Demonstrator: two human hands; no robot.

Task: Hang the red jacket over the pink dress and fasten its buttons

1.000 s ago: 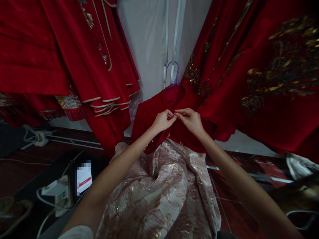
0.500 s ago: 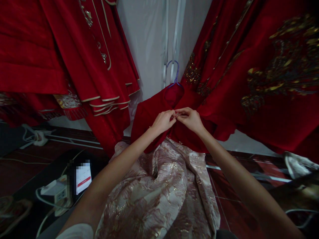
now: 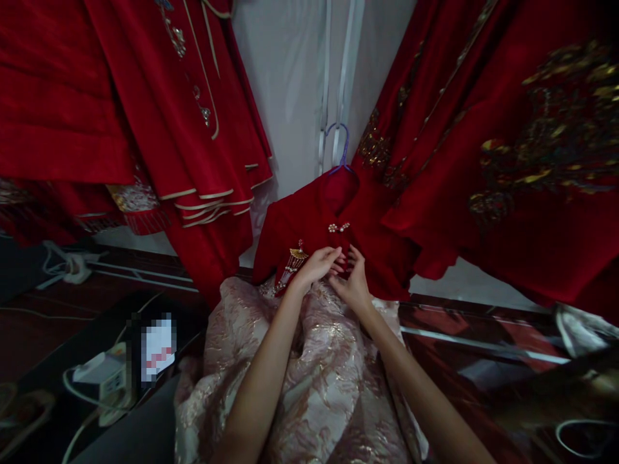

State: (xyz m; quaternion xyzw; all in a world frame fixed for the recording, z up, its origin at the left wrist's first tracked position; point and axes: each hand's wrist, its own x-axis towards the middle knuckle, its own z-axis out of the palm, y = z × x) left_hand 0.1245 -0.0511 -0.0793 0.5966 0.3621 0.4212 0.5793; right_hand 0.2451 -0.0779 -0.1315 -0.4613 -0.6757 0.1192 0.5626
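Observation:
A red jacket (image 3: 290,219) hangs on a purple hanger (image 3: 345,145). A beaded clasp (image 3: 338,227) spans its front just below the collar. To the left on its chest dangles a gold fan-shaped ornament (image 3: 296,255) with beaded tassels. Below the clasp, my left hand (image 3: 320,265) is at the jacket's front, fingers slightly bent and apart. Facing it, my right hand (image 3: 355,282) has thumb and fingers spread, with nothing visible between them. Whether the fingertips touch the cloth is unclear. Pale pink brocade cloth (image 3: 309,374) with gold threads lies under my forearms.
Red garments (image 3: 159,116) with gold trim hang at the left, and an embroidered red garment (image 3: 445,206) hangs at the right. A phone with a lit screen (image 3: 158,348) and a white power strip (image 3: 112,383) with cables are at lower left. Metal rails (image 3: 474,341) run near the floor.
Both hands have come away from the collar clasp and moved down the jacket front, their fingers parting from a pinch. The clasp and the tasselled ornament are now uncovered.

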